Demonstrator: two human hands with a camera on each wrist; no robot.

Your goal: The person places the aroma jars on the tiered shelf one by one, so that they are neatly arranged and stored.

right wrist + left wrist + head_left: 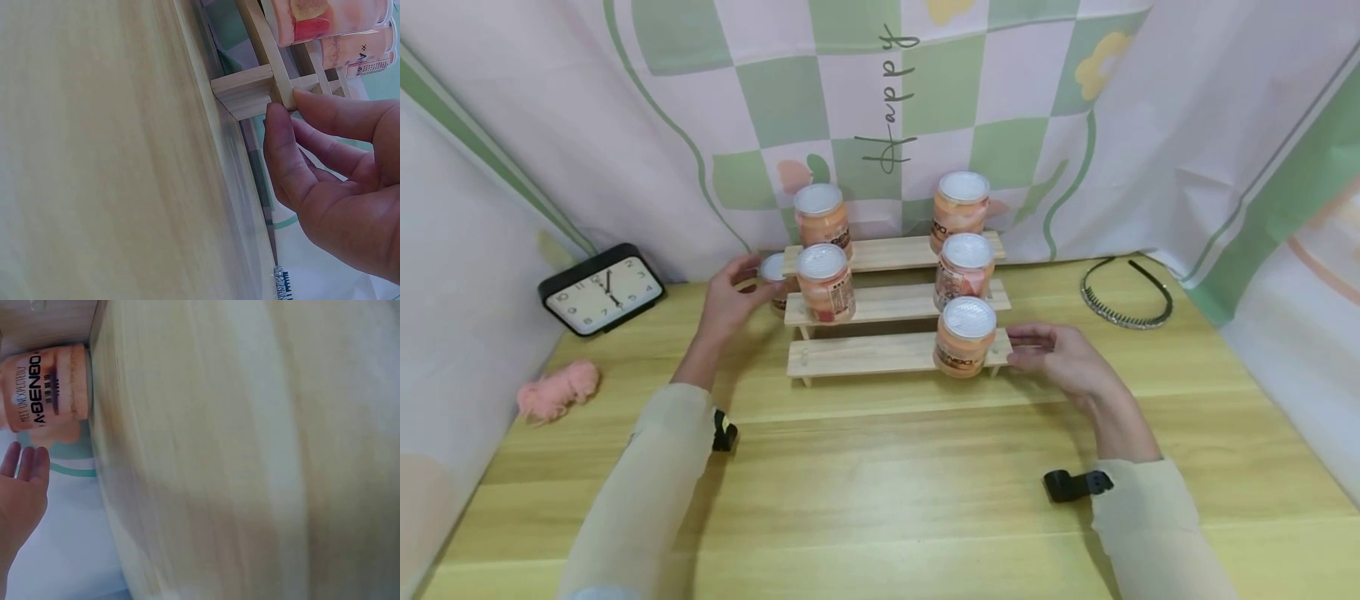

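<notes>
A three-step wooden display rack (865,356) stands toward the back of the table. Peach-coloured jars with silvery lids sit on it: two on the top step, two on the middle, and one jar (964,337) at the right of the lowest. My right hand (1063,362) pinches the right end of the lowest step between thumb (337,115) and fingers. At the rack's left side another jar (47,387) stands on the table, partly hidden behind the rack in the head view. My left hand (730,300) is beside it, fingers extended, fingertips (40,456) close to its side.
A black-framed clock (602,292) stands at the back left, with a pink yarn bundle (559,390) in front of it. A dark toothed headband (1126,315) lies at the back right. A checkered curtain (880,100) hangs behind the wooden table (895,483).
</notes>
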